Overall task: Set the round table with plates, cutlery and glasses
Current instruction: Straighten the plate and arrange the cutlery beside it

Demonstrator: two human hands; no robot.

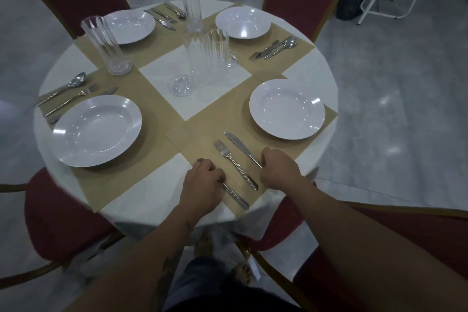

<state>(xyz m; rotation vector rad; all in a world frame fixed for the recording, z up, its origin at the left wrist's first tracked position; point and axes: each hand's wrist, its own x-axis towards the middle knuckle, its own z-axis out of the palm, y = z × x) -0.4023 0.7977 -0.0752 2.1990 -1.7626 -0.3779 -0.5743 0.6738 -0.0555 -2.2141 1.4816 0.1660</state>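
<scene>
The right hand [279, 170] has its fingers [266, 157] curled round the very end of the knife [243, 149], whose blade runs away from them toward the plate [287, 109]. The left hand [205, 182] is clenched over a third piece [235, 196]. It is probably the spoon, but its head is hidden under the fingers and only the handle shows, on the person's side of them. The fork [235, 164] lies free between the two sets of fingers, and neither touches it. All three rest on the tan placemat [202, 134] at the edge of the bench [316, 71].

The cutlery looks like polished steel — stiff, light and slick, so it should slide readily on the mat under a light nudge. The handle ends are the sensible hold, keeping clear of blade and tines. The mat looks thin and may creep or ruck if the pieces are dragged rather than lifted.

The tall ribbed glasses [106, 45], well beyond the fingers, look tippy and fragile — best taken low round the body.

No brand, label or writing can be read anywhere.
</scene>
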